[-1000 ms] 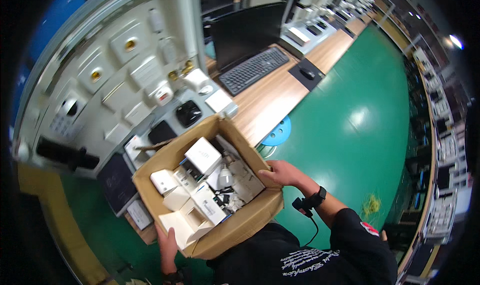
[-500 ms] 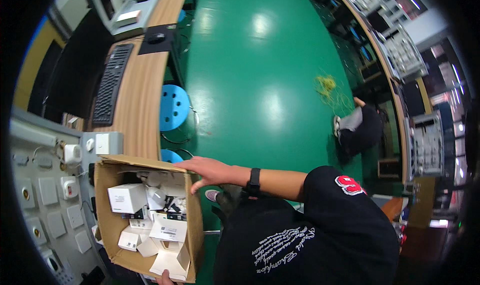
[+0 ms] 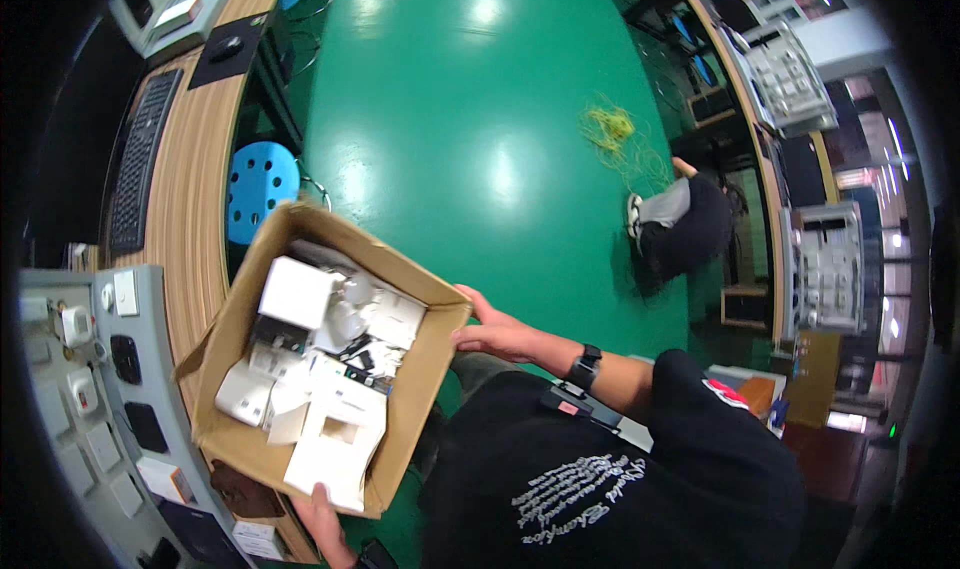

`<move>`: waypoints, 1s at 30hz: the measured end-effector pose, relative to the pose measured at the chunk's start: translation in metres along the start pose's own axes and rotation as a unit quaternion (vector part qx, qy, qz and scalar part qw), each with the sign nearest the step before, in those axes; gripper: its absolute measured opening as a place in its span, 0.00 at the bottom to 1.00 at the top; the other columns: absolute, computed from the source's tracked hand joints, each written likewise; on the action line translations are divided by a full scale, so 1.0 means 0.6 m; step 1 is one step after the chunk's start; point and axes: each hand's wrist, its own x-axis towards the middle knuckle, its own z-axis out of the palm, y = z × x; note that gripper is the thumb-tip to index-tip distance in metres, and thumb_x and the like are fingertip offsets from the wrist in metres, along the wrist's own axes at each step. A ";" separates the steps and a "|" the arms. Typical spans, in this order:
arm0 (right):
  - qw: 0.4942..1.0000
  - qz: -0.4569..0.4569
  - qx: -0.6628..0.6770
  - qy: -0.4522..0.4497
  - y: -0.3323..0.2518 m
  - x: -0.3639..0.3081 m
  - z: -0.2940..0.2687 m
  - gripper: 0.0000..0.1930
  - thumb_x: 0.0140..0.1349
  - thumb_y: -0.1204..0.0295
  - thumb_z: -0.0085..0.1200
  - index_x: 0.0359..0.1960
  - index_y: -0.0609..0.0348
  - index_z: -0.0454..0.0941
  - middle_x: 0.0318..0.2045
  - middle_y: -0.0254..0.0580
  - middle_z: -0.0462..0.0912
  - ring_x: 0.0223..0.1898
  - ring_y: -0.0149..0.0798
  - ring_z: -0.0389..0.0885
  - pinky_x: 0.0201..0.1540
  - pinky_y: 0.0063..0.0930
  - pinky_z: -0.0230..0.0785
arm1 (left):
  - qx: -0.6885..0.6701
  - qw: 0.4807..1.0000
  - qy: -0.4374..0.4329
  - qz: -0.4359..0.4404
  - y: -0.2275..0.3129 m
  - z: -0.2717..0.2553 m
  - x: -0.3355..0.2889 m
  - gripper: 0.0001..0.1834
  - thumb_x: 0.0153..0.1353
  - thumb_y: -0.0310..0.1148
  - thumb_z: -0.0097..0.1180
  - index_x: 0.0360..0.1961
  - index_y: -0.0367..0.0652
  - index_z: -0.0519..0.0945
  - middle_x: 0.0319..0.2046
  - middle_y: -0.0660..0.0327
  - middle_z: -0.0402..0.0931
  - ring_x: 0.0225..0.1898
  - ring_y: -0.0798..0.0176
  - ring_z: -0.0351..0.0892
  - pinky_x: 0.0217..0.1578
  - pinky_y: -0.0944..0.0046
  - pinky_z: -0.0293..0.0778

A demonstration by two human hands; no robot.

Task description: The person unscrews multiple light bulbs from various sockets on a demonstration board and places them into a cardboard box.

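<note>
I hold an open brown cardboard box by two opposite sides, tilted at an angle. My right hand grips its right wall, thumb over the rim. My left hand holds the lower side, with its thumb over the edge and most fingers hidden under the box. Inside lie several white cartons, among them a cube-shaped carton and an opened white carton. Clear plastic pieces and small black and white parts lie between them.
Left of the box stand a wooden desk with a keyboard, a blue stool and a grey panel with fittings. Another person crouches at the right, near tangled yellow cable on the green floor.
The box has swung right, off the spot beside the panel and desk, and turned clockwise. Both hands keep hold of it. The left wrist has come into view, and the view has shifted.
</note>
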 end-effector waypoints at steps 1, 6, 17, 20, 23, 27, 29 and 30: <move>0.989 0.088 0.115 0.034 0.012 0.015 -0.007 0.41 0.59 0.69 0.59 0.69 0.50 0.45 0.59 0.43 0.61 0.56 0.37 0.69 0.48 0.37 0.72 | 0.008 1.000 0.009 0.005 -0.021 0.015 0.014 0.29 0.57 0.17 0.42 0.63 0.28 0.58 0.58 0.49 0.65 0.57 0.54 0.67 0.60 0.61 0.59; 0.956 0.206 0.101 0.182 0.169 0.072 -0.096 0.25 0.61 0.67 0.56 0.59 0.54 0.61 0.50 0.40 0.74 0.48 0.40 0.76 0.43 0.35 0.74 | 0.099 0.990 -0.024 0.101 -0.028 0.086 0.071 0.30 0.55 0.22 0.49 0.61 0.34 0.61 0.50 0.45 0.73 0.51 0.51 0.74 0.52 0.57 0.68; 0.918 0.360 0.058 0.153 0.194 0.095 -0.123 0.18 0.67 0.70 0.46 0.54 0.67 0.66 0.51 0.52 0.76 0.50 0.46 0.79 0.51 0.42 0.77 | 0.052 0.997 -0.028 0.051 -0.151 0.098 0.094 0.43 0.54 0.25 0.47 0.70 0.48 0.43 0.54 0.38 0.68 0.51 0.34 0.71 0.48 0.47 0.71; 0.926 0.326 -0.027 0.189 0.177 0.086 -0.091 0.16 0.67 0.68 0.46 0.51 0.68 0.69 0.47 0.49 0.78 0.47 0.43 0.80 0.49 0.38 0.78 | 0.049 0.997 -0.058 0.008 -0.173 0.092 0.092 0.44 0.54 0.25 0.49 0.70 0.44 0.42 0.58 0.38 0.64 0.55 0.35 0.68 0.52 0.49 0.69; 0.935 0.308 -0.025 0.175 0.156 0.055 -0.112 0.16 0.68 0.69 0.44 0.52 0.69 0.69 0.49 0.50 0.77 0.48 0.43 0.79 0.52 0.37 0.76 | 0.045 0.994 -0.095 0.010 -0.169 0.103 0.082 0.45 0.54 0.28 0.52 0.70 0.40 0.40 0.60 0.35 0.60 0.57 0.34 0.65 0.55 0.46 0.67; 0.937 0.288 -0.049 0.190 0.125 -0.024 -0.188 0.15 0.67 0.66 0.46 0.49 0.63 0.72 0.41 0.42 0.81 0.39 0.36 0.83 0.40 0.27 0.80 | 0.097 0.983 -0.129 0.083 -0.111 0.139 0.066 0.45 0.57 0.33 0.51 0.68 0.32 0.40 0.57 0.30 0.60 0.50 0.30 0.70 0.50 0.40 0.69; 0.941 0.304 -0.033 0.144 0.103 -0.060 -0.219 0.15 0.66 0.65 0.47 0.48 0.62 0.71 0.38 0.40 0.81 0.33 0.35 0.83 0.31 0.24 0.80 | 0.117 0.973 -0.180 0.081 -0.087 0.163 0.073 0.45 0.57 0.34 0.52 0.68 0.30 0.40 0.57 0.28 0.59 0.50 0.30 0.70 0.50 0.41 0.70; 0.940 0.259 -0.041 0.218 0.096 -0.076 -0.210 0.15 0.66 0.65 0.47 0.47 0.62 0.71 0.36 0.40 0.81 0.30 0.35 0.82 0.28 0.23 0.79 | 0.110 0.970 -0.164 0.143 -0.075 0.178 0.080 0.44 0.57 0.34 0.51 0.67 0.30 0.41 0.57 0.27 0.59 0.49 0.29 0.70 0.49 0.41 0.71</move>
